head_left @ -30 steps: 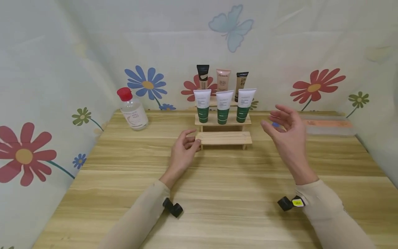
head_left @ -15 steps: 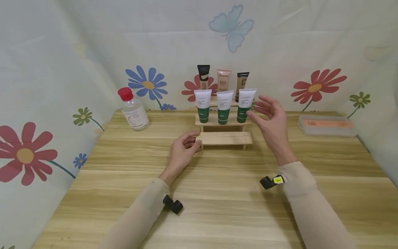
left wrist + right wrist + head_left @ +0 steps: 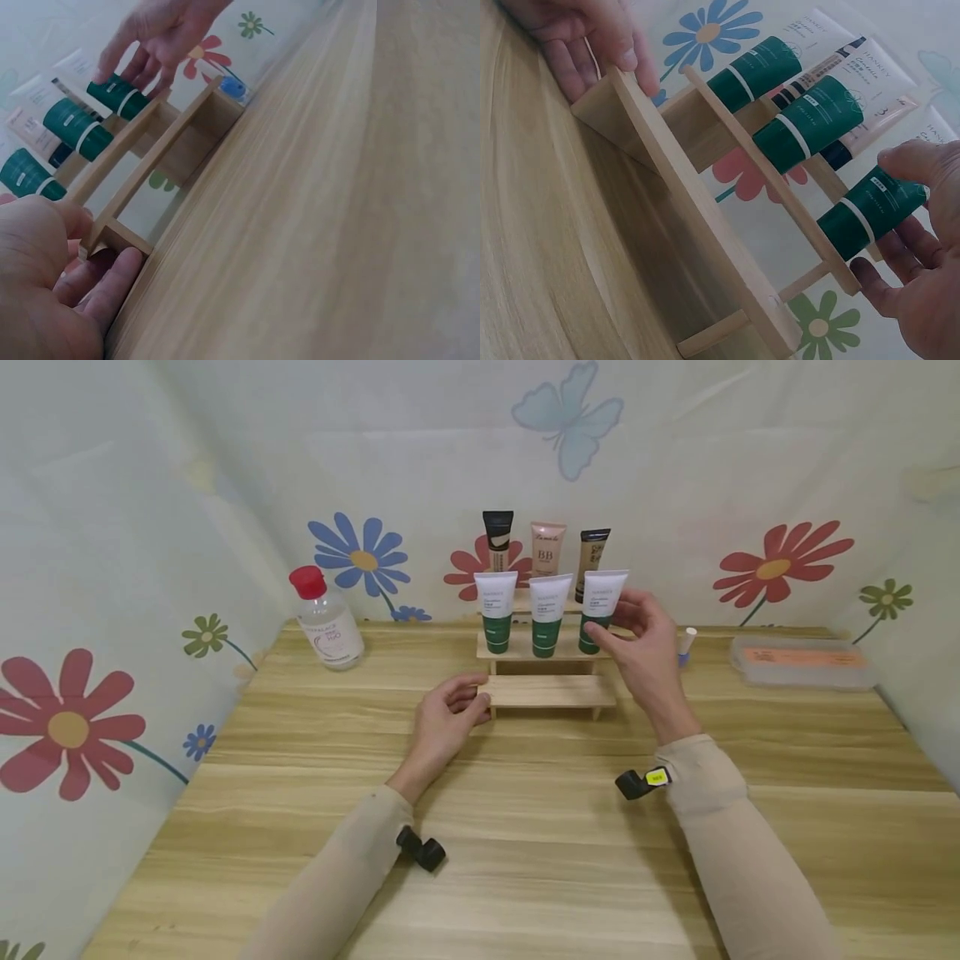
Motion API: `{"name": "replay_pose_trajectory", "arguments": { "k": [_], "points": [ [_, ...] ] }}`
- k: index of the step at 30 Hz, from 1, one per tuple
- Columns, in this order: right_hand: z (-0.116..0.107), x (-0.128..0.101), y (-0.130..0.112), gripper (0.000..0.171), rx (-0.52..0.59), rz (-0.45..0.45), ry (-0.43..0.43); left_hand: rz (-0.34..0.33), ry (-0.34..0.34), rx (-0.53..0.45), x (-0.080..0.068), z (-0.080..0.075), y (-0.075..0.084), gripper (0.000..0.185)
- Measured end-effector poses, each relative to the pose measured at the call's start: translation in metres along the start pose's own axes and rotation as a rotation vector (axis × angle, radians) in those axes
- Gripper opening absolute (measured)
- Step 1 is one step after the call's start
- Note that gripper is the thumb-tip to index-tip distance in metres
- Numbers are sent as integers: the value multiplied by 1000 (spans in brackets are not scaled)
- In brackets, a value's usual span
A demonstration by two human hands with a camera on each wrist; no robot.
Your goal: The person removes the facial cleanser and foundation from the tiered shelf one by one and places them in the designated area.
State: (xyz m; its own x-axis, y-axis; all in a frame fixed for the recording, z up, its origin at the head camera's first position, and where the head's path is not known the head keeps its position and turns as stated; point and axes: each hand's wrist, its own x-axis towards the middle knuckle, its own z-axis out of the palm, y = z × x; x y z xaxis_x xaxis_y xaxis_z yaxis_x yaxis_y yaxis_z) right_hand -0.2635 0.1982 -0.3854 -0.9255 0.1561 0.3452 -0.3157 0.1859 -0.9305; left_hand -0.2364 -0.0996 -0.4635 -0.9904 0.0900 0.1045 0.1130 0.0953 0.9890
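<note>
While the left hand (image 3: 450,706) keeps its place at the left end of the wooden stand (image 3: 551,691), fingers curled loosely round the corner of the lowest step exactly as a second ago, the change is all on the other side. Well off beyond that hand, near the flowered backdrop, a clear bottle with a red cap (image 3: 327,621) stands where it stood. On the middle step, ahead of the left hand's fingertips, three white-and-green tubes stand cap down; the left tube (image 3: 496,611) and the middle tube (image 3: 549,614) are untouched, and three more tubes (beige and black) sit on the top step behind them.

A second ago the right hand (image 3: 645,639) hung open in the air well to the right of the stand; half a second ago it was closing on the shelf; now it has arrived at the right tube (image 3: 597,608). The right wrist view shows thumb above and fingers below the tube's green cap, closing round it; the tube is still upright on the middle step and not lifted. I judge this the start of a grasp, with the left hand bracing the stand. Just beyond the right hand a small blue-and-white bottle (image 3: 685,644) now shows, and further right lies a flat clear box (image 3: 802,662).
</note>
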Motion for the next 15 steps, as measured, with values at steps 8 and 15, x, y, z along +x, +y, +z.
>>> {"name": "replay_pose_trajectory", "arguments": {
  "k": [8,15],
  "points": [
    [1,0,2,48,-40,0,-1,-2,-11,-25,1,0,0,27],
    [0,0,1,48,-42,-1,8,-8,-16,-33,2,0,0,27]
  ]
}}
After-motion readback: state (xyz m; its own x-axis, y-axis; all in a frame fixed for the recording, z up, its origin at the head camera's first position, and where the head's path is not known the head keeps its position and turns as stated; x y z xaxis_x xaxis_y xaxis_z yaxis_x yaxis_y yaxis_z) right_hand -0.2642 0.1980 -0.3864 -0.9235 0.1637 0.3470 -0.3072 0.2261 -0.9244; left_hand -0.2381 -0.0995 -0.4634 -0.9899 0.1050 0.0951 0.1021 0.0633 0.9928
